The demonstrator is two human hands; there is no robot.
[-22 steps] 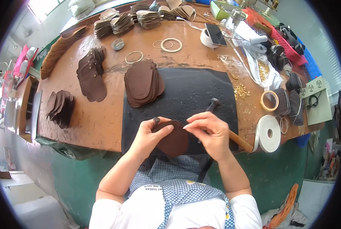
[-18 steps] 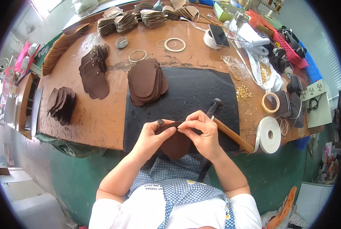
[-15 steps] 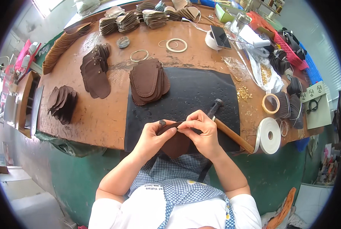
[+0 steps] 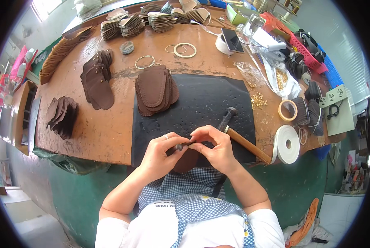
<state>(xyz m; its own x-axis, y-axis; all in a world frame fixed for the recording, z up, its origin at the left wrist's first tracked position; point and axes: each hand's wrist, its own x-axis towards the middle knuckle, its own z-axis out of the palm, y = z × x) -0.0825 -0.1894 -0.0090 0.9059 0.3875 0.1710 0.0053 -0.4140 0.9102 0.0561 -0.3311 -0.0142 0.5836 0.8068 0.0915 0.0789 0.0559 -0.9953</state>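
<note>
At the far left of the brown table (image 4: 110,136) stands a small stack of dark brown leather pieces (image 4: 63,118), with a curved row of tan pieces (image 4: 63,53) behind it. Next comes a spread pile of studded brown leather straps (image 4: 97,82), then a small round container (image 4: 127,48). A stack of stitched leather pieces (image 4: 155,89) sits on the upper left part of a black mat (image 4: 201,97).

At the mat's near edge, the left hand (image 4: 158,153) grips a brown leather piece (image 4: 187,162) and a dark, round-ended tool (image 4: 177,147). The leather hangs below the fingers, in front of the checked apron (image 4: 193,184). Close beside it, the right hand (image 4: 216,151) has thumb and forefinger drawn narrow at the leather's upper edge; whether they pinch anything small cannot be told.

Right of them, a wooden-handled hammer (image 4: 249,144) lies slanted across the mat. Beyond are loose gold-coloured fittings (image 4: 258,101), a masking-tape roll (image 4: 287,110) and a wide white roll (image 4: 281,142).
</note>
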